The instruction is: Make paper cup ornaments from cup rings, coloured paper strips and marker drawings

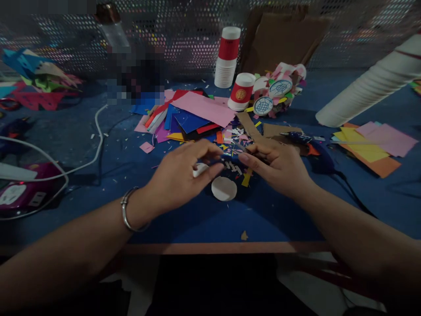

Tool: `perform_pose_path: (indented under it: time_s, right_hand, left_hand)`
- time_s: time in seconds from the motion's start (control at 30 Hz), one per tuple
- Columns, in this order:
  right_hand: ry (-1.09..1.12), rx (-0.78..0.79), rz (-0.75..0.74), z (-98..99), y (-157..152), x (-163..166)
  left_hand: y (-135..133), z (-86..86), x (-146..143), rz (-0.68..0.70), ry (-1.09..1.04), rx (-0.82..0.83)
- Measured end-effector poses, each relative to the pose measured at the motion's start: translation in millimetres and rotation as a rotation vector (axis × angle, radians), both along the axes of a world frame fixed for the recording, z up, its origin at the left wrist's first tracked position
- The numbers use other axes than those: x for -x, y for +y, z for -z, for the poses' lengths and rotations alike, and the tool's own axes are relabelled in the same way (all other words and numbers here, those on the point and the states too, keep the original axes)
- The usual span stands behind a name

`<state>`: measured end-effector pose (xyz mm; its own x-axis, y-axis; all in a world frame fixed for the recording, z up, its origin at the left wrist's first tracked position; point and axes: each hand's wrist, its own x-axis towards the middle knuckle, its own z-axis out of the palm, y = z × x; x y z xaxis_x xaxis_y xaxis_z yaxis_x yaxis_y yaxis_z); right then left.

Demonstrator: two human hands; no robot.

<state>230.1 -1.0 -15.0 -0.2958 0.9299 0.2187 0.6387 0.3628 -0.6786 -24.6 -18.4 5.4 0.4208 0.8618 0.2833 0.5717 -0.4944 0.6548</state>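
My left hand point(184, 171) hovers over the table with its fingers curved and a gap between thumb and forefinger; nothing shows in it. A white paper disc point(224, 189) lies flat just below its fingertips. Behind that hand, partly hidden, is another white round piece point(200, 169). Closed around a thin grey pointed tool point(241, 147), perhaps small scissors, my right hand point(276, 164) faces the left one across a narrow space. Most of the tool is hidden by the fingers. Small white strips point(232, 166) and a yellow strip point(246, 177) lie between the hands.
Coloured paper sheets point(205, 108) and scraps lie beyond the hands. Behind stand stacked paper cups point(226, 57), a red-and-white cup point(241, 91) and a decorated paper ball point(279, 90). On the right are a corded glue gun point(315, 153) and a long cup stack point(368, 83); a cable point(97, 127) crosses the left.
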Motion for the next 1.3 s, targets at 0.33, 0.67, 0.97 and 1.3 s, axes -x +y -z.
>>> perform_pose_path:
  time_s: [0.33,0.67,0.97,1.3]
  right_hand:
    - [-0.179,0.015,-0.043,2.7,0,1]
    - [-0.155,-0.050,-0.068,3.0,-5,2]
    - [-0.172,0.070,-0.160,-7.1,-13,5]
    - [-0.163,0.201,-0.173,-6.0,-12,6]
  left_hand:
    - [22,-10.1,33,-0.115,0.419,0.150]
    - [11,0.8,19,-0.073,0.338,-0.051]
    - [14,-5.3,30,-0.135,0.536,0.066]
    - [21,-7.5,29,-0.099,0.409,0.115]
